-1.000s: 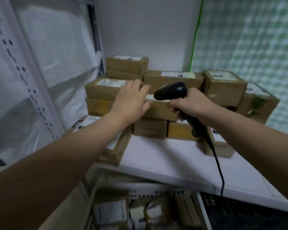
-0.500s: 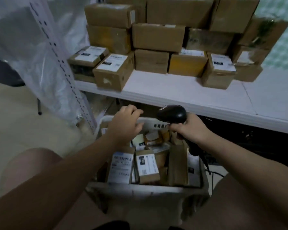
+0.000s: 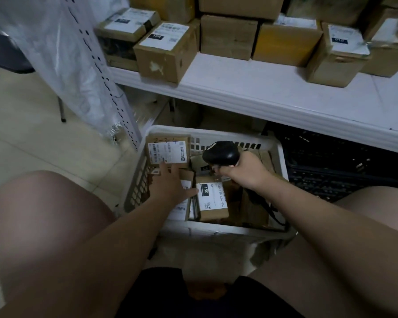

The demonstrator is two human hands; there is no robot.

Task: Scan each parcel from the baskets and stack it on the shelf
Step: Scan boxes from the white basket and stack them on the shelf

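A white plastic basket (image 3: 216, 228) sits on the floor between my knees, holding several small cardboard parcels. My left hand (image 3: 170, 184) reaches into it with fingers spread, resting on a labelled parcel at the left; its fingertips touch a parcel with a white label (image 3: 168, 152) standing at the back. A parcel marked 150 (image 3: 213, 198) lies just right of that hand. My right hand (image 3: 244, 173) grips a black barcode scanner (image 3: 221, 154) over the basket's middle. Above, the white shelf (image 3: 274, 92) carries stacked parcels (image 3: 168, 49).
A black crate (image 3: 331, 164) sits under the shelf to the right of the basket. A perforated white shelf post (image 3: 101, 72) and hanging plastic sheet (image 3: 55, 53) stand at the left. Tiled floor lies to the left.
My view dropped from the shelf down to the basket. My left hand left the stacked parcels and went down into the basket; my right hand followed with the scanner.
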